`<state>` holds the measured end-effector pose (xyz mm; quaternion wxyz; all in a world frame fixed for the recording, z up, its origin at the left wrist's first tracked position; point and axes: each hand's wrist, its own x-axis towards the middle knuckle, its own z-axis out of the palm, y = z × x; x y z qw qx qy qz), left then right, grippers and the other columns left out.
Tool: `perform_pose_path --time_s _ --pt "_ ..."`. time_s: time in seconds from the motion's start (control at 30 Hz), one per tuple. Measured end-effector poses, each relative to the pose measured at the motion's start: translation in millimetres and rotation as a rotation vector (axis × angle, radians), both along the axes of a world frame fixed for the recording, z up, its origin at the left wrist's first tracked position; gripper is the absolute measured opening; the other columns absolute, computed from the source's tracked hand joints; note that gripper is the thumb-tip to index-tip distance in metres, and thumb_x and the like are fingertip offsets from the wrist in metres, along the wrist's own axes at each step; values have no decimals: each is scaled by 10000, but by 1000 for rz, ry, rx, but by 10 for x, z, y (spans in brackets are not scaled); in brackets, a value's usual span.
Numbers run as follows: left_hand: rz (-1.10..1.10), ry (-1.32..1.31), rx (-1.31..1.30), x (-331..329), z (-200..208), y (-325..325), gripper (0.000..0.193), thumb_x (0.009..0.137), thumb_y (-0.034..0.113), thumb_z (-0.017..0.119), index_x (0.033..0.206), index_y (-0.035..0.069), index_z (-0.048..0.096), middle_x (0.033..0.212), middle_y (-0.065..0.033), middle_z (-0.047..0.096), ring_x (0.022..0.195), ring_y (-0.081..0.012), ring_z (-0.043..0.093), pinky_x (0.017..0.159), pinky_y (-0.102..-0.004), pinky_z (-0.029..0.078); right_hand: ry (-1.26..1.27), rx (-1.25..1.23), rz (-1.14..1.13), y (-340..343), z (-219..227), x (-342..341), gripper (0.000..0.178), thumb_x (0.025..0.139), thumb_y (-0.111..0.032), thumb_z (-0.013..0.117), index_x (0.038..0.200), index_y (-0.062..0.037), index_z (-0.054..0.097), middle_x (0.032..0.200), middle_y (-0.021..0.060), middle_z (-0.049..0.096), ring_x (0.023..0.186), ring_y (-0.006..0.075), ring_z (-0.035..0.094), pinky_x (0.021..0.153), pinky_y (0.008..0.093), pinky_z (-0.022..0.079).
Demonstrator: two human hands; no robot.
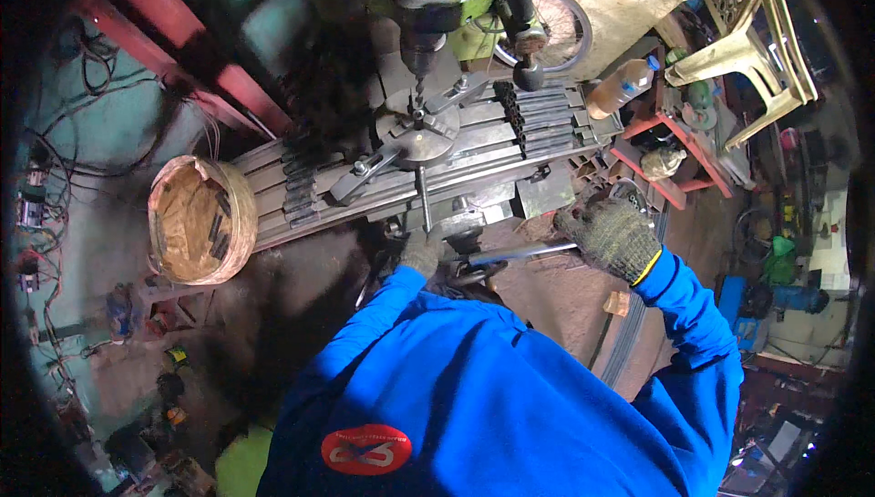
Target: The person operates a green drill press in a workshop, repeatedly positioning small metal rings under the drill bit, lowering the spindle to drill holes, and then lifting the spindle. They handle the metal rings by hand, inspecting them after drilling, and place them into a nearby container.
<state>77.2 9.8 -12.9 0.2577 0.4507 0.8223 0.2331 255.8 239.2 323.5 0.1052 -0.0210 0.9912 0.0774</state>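
My left hand [422, 252], in a grey work glove, is closed round the lower end of a steel rod handle [423, 198]. This rod sticks out toward me from a round clamping chuck [416, 139] on the slotted machine table [355, 189]. Over the chuck's centre points a drill bit [419, 87], held in the drill press spindle [422, 55]. My right hand [612, 238], also gloved, is curled at the right end of a long metal lever [521, 252] below the table; its fingertips are partly hidden.
Short dark metal tubes [545, 123] stand in rows on the table's right, with more metal pieces [299, 189] on its left. A round tub [242, 223] with dark pieces sits at the left end. A bottle [622, 88], a red stand [697, 146] and a plastic chair [743, 55] are right.
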Motion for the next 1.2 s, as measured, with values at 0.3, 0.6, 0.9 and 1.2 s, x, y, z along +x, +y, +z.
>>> perform_pose_path --time_s 0.3,0.6,0.9,1.2 --pt "-32 -55 -108 -46 141 22 473 945 215 446 1412 142 417 1231 -347 495 1130 -507 494 965 -523 415 -18 45 -10 -104 -146 -69 297 849 -212 536 1129 -146 608 718 80 617 693 269 646 622 437 498" --pt "-30 140 10 -34 -80 -35 476 885 151 520 1348 54 462 1120 -309 550 1015 -463 543 862 -522 440 14 -28 70 -135 -132 -166 322 843 -233 533 1130 -97 584 732 125 616 657 298 651 538 468 490" --pt "238 -1005 60 -292 411 93 461 990 420 419 1099 36 651 994 -149 695 884 -275 662 778 -379 517 55 -251 -54 -545 -518 -212 248 835 -279 552 904 -69 665 757 158 653 683 324 660 592 457 526" --pt "374 -275 -275 -12 800 316 744 871 620 505 1286 3 504 1151 -297 615 1066 -433 603 921 -442 483 194 -274 -328 -48 -1200 40 234 839 -295 593 900 -74 637 749 153 650 686 367 653 600 478 504"
